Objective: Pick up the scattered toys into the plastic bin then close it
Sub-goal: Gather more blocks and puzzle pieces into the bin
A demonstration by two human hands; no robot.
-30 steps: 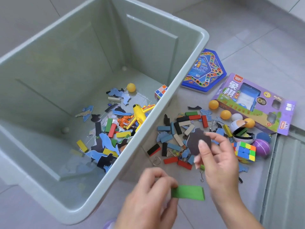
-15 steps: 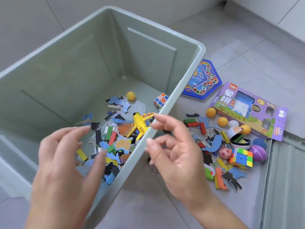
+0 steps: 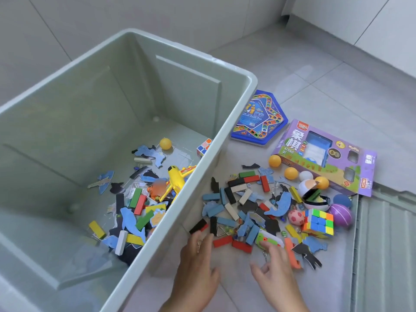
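Grey tile floor [image 3: 326,86]. Left hand [image 3: 198,264] is flat with straight fingers, tips at a black-red block [image 3: 198,225] just beside the bin wall; no grip visible. Right hand [image 3: 275,270] is spread loose and empty, tips by a green toy [image 3: 264,238]. Two red blocks [image 3: 222,241] lie crosswise between both sets of fingertips. Toy pile [image 3: 245,206] sits straight ahead of both hands, right of the bin [image 3: 234,113], which is open and part filled. Left hand is nearer the bin, so probably a scoop leftward. Ribbed lid [image 3: 387,244] lies flat, far right.
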